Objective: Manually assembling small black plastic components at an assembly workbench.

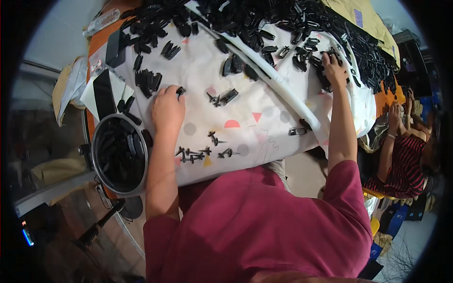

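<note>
My left hand (pixel 168 109) rests on the patterned cloth at the left, its fingers closed on a small black plastic piece (pixel 180 91). Beside it lies a cluster of long black plastic parts (pixel 148 81). Out to the right, my right hand (pixel 335 73) reaches among loose black parts (pixel 311 45), touching them with its fingers apart. Between my hands are a narrow black casing (pixel 230 96) and a dark spiky piece (pixel 213 98). Several small, thin, branched black pieces (pixel 193 154) lie nearer my body.
A white strip (pixel 269 70) crosses the table diagonally, in front of a large heap of black parts (pixel 245 14). At the left stand a round tub (pixel 96 160) of black parts, a phone-like dark slab (pixel 104 94) and a black box (pixel 115 48). Another person (pixel 401 151) sits at the right.
</note>
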`<state>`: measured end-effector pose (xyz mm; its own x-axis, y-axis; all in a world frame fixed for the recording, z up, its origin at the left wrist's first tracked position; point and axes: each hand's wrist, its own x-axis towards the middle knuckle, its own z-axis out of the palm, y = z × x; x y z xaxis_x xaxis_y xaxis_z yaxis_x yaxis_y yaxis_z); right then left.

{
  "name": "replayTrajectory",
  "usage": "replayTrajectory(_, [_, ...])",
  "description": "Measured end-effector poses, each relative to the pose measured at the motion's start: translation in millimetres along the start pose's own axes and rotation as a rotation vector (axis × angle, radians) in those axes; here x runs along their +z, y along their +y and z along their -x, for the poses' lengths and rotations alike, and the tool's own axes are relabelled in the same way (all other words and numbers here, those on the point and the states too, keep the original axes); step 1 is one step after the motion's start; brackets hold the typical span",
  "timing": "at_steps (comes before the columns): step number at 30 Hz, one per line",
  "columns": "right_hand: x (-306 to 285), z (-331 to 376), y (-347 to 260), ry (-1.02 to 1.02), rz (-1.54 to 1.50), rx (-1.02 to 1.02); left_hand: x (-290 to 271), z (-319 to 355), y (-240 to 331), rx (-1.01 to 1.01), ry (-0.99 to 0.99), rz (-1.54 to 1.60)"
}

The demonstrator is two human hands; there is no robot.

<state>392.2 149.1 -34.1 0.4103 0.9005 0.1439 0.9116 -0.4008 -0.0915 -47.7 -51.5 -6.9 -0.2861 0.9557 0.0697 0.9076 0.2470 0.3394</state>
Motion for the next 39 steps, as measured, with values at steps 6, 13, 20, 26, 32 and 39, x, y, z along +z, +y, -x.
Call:
replayTrajectory(6, [-18,32,-79,-0.134,-0.324,-0.398,-9,2,-4,0.021,0.070,0.002])
replayTrajectory(13, [-34,130,-145,-0.231,-0.716,-0.757,7,3,-9,0.019,0.066,0.035])
replayTrajectory(20, [-76,140,-141,-0.200,-0.716,-1.043,-13,-2,4,0.081,-0.021,-0.131])
replayTrajectory(26, [-37,-82,-95,0.176,-0.910,-0.502,-28,-73,50,0.149,0.126,0.090])
replayTrajectory(32, [9,-213,-77,0.080,-0.680,-0.348,8,-215,180,0.712,0.057,0.171])
replayTrajectory(39, [-20,-240,-153,0.301,-0.385,-0.409,54,-309,278,0.836,-0.137,0.095])
